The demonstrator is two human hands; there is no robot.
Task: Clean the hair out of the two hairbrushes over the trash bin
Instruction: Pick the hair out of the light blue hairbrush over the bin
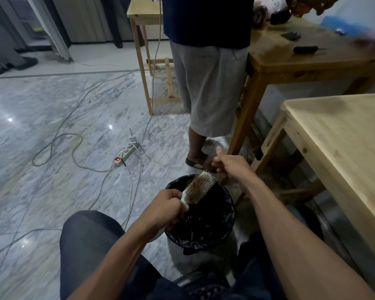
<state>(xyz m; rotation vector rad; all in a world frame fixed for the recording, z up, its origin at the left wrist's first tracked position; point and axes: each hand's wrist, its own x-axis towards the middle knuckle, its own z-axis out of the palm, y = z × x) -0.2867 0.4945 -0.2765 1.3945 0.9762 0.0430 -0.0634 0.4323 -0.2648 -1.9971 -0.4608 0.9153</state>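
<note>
hairbrush [198, 190] — pale handle, bristle pad matted with brown hair, bristles up, held over trash bin [222, 232] lined with black bag. left hand [165, 210] — fingers curled tight round the handle. right hand [230, 162] — raised beyond the bin's far rim, thumb up, fingers loosely curled, holding nothing. second dark brush [305, 50] on far wooden table [290, 61]. power strip [127, 153] on marble floor.
</note>
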